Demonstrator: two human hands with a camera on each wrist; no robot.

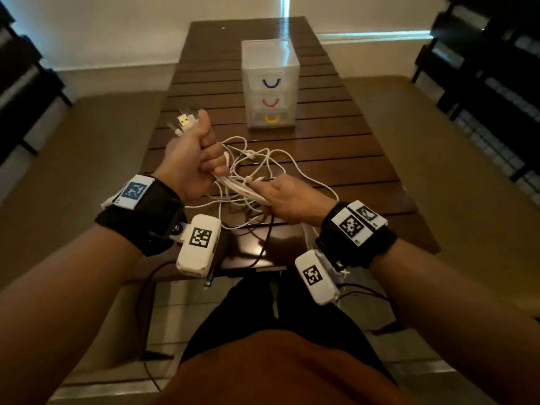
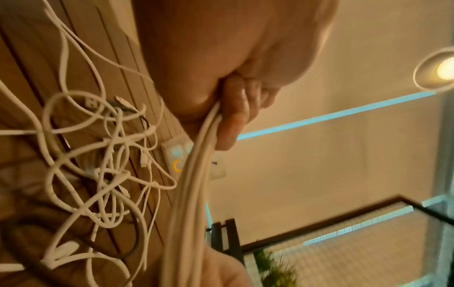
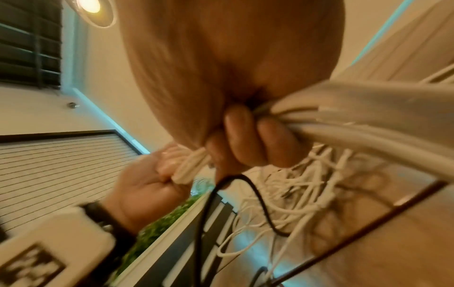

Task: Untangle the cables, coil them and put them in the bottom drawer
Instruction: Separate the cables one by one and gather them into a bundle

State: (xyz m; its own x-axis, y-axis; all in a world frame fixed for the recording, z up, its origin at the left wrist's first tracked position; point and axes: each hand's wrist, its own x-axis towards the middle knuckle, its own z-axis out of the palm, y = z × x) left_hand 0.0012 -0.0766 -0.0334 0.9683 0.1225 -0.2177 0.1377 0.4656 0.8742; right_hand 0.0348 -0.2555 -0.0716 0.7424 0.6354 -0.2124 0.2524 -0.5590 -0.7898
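My left hand [image 1: 194, 154] is raised in a fist round a bundle of white cables [image 1: 239, 187], their plug ends [image 1: 185, 121] sticking up above the thumb. My right hand [image 1: 287, 200] grips the same bundle lower down, close to the table's near edge. The rest of the white cables [image 1: 257, 159] lie in a loose tangle on the table between and beyond both hands. In the left wrist view the gathered strands [image 2: 194, 184] run down out of the fist [image 2: 233, 108]. A black cable [image 3: 258, 200] hangs from my right fist [image 3: 248, 139].
A small translucent drawer unit [image 1: 270, 83] stands on the dark slatted wooden table [image 1: 336, 159], beyond the tangle. Its handles are blue on top, red in the middle and yellow [image 1: 271, 119] at the bottom, and all drawers are closed. Dark shelving flanks both sides of the room.
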